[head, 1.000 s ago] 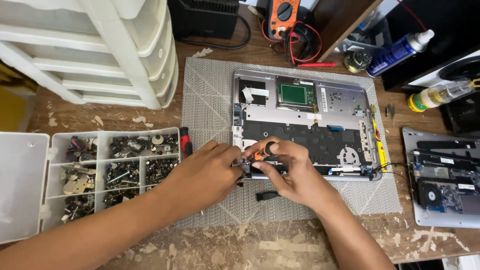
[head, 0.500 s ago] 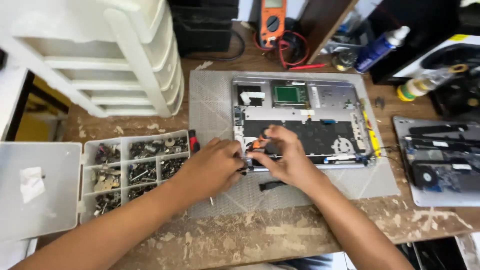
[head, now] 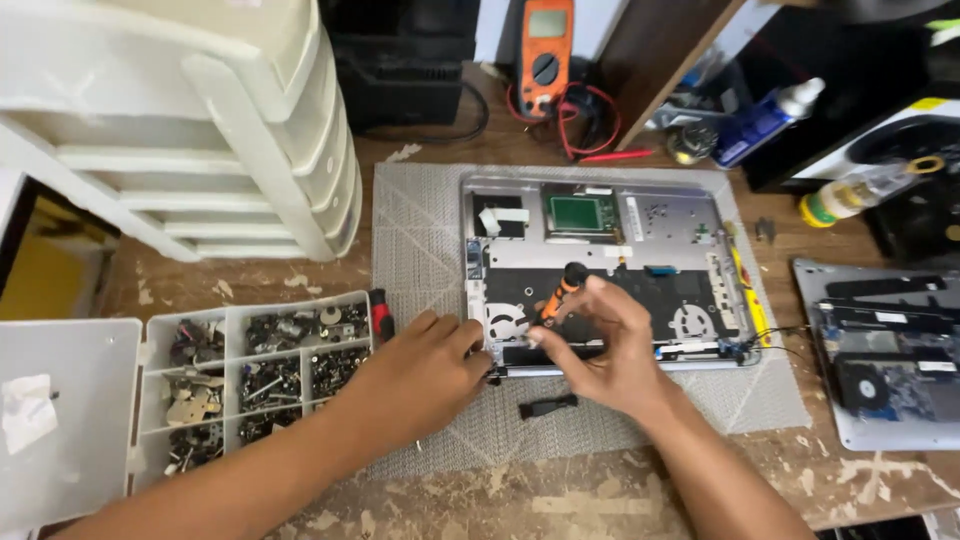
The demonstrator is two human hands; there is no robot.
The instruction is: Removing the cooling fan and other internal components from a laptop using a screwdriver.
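Two hands at an opened laptop base on the tabletop

Nearest, the left hand (head: 425,372) rests on the grey mat (head: 420,230), its grip loosely curled and empty, fingertips at the near left corner of the laptop base (head: 600,260). The right hand (head: 605,350) pinches an orange-and-black screwdriver (head: 560,290), tip down on that corner. A screw organiser (head: 250,375) sits left; a multimeter (head: 545,50) lies by the far edge.

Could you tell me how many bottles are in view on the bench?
2. A blue spray bottle with a white cap lies tilted at the top right, and a clear bottle with a green end lies just right of it. Others may be hidden in the clutter.
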